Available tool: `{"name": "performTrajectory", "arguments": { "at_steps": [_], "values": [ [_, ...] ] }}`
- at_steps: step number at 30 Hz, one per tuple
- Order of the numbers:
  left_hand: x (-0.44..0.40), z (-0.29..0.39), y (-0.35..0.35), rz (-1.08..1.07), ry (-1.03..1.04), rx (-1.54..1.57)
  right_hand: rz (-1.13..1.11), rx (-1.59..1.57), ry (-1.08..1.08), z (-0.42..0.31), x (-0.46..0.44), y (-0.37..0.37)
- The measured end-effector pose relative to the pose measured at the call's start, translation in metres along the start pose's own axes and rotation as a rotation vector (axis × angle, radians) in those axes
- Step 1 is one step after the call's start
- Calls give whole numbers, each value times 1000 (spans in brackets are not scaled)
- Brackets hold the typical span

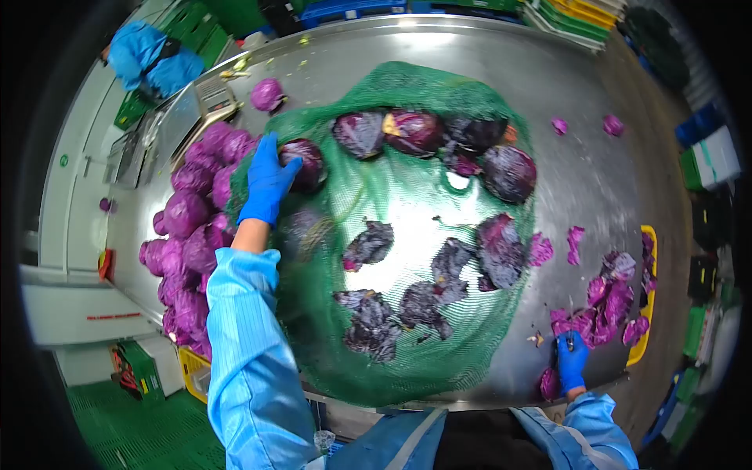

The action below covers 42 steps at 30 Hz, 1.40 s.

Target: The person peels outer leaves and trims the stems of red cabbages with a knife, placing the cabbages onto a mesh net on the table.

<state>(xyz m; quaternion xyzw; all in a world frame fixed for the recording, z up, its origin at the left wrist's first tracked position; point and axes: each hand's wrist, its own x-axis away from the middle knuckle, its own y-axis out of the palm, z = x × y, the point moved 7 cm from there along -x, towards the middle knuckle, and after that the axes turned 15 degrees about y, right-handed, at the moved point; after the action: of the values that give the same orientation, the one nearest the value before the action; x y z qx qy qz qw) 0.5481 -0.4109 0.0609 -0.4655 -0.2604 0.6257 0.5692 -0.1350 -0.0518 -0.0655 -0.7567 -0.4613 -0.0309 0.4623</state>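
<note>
My left hand (269,178), in a blue glove, has its fingers apart against the left side of a dark red cabbage (304,166) at the edge of a green mesh bag (407,78). Several more dark cabbages (359,135) and loose dark leaves (421,304) lie on the mesh. My right hand (572,352), also gloved in blue, is closed around a small dark object (571,340) that is mostly hidden. It is beside purple leaves (611,305) at the lower right of the metal table (595,180).
Peeled purple cabbages (186,213) are piled at the left, near a scale (215,95). A person in blue (141,59) is at the upper left. A yellow crate (644,345) borders the table's right edge. Stacked crates (576,23) stand behind.
</note>
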Motion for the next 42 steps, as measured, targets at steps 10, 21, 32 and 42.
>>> {"name": "performTrajectory", "arguments": {
  "at_steps": [10, 21, 32, 42],
  "values": [
    [-14, 115, 52, -288, 403, -463, 47, 21, -74, -24, 8, -8],
    [2, 170, 120, -525, 342, -235, -58, 23, -186, -14, -4, -9],
    [151, 400, 76, -285, -3, 966, -429, -153, -125, -41, -151, -35],
    [270, 461, 219, -223, -181, 727, -289, -131, -298, -27, 31, -47]
  ]
}}
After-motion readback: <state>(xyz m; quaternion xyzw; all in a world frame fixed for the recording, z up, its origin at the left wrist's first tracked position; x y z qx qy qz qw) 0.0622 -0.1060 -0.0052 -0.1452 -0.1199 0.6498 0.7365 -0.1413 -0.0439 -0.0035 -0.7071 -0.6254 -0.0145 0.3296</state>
